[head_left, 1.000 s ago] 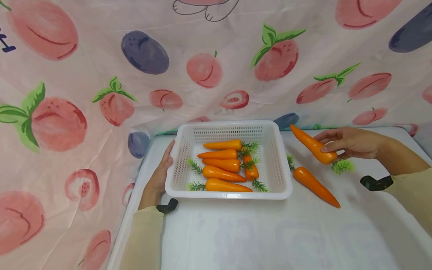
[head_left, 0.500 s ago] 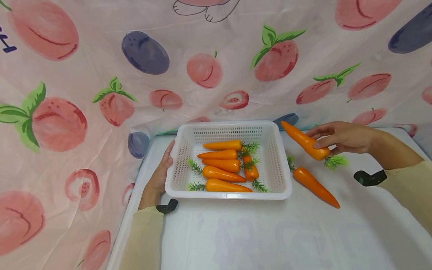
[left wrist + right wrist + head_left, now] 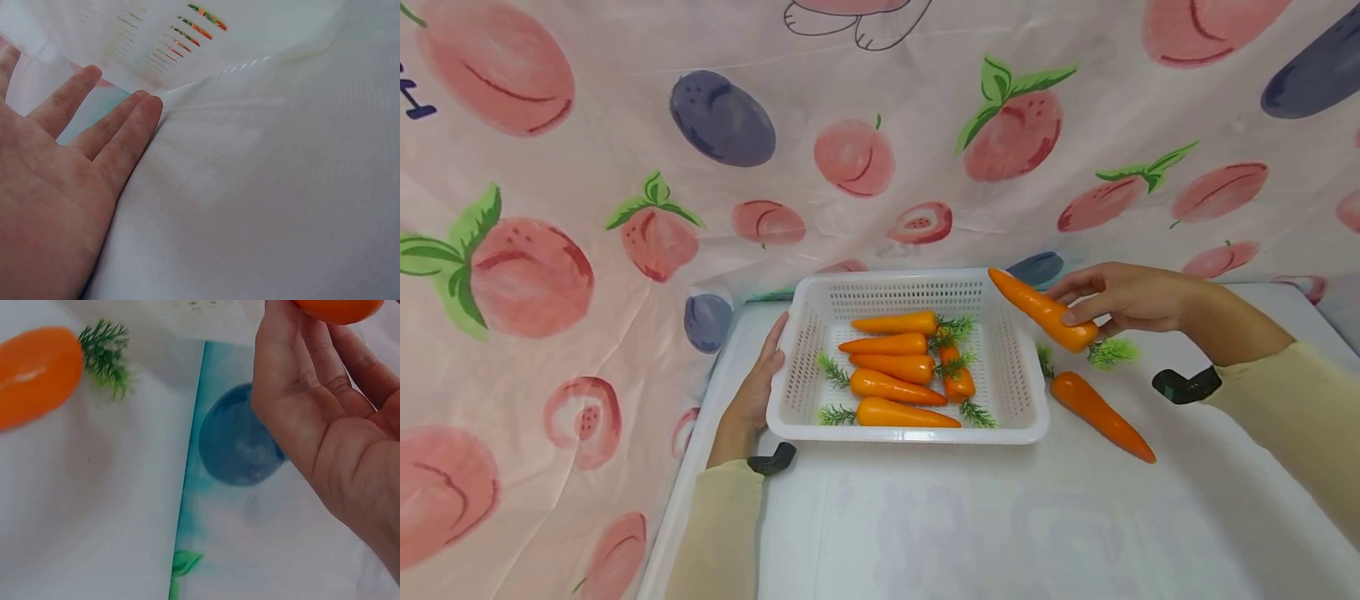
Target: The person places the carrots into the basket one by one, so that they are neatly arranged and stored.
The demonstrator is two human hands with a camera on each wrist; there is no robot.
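Note:
In the head view my right hand grips a toy carrot near its thick, leafy end. The carrot's pointed tip overlaps the right back corner of a white plastic basket. Several more carrots with green tops lie inside that basket. My left hand rests against the basket's left side; in the left wrist view its fingers are straight beside the slotted wall. Another carrot lies on the table right of the basket, its leaves at the basket's side.
A white-covered table carries the basket close to its back edge. Behind and to the left hangs a pink fruit-print cloth. Each wrist wears a black strap mount.
My right hand has moved left and slightly up with the carrot, bringing its tip from beside the basket to over its back right corner. The left hand and basket have stayed put.

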